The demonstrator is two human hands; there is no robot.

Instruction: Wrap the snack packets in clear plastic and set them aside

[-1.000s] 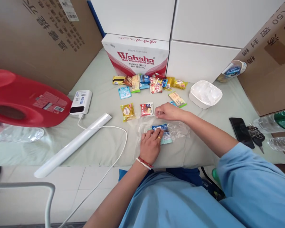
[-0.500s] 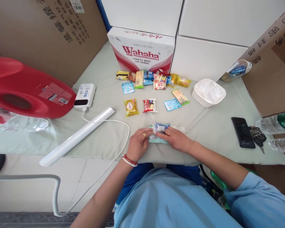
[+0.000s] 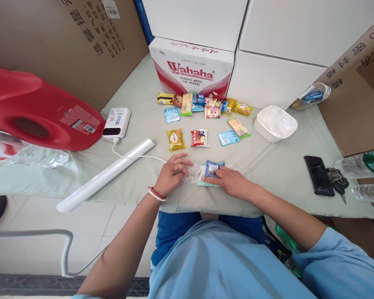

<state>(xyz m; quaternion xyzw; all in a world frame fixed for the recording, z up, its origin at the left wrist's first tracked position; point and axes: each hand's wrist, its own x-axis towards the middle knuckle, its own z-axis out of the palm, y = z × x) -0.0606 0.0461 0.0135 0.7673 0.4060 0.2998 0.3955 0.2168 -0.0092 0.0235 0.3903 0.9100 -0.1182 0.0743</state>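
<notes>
Near the table's [image 3: 137, 182] front edge, both hands, left [image 3: 172, 173] and right [image 3: 232, 182], pressed flat, apparently ungripping, on the clear bag [image 3: 195, 173] holding 1 blue packet [image 3: 212, 169]; even pressure suited flattening it.

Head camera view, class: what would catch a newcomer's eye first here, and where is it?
Probably the big red container lying at the far left. Next, the red-lettered Wahaha box at the back, with bright snack packets scattered before it. At the near centre, the left hand and right hand press a clear bag holding blue packets.
</notes>
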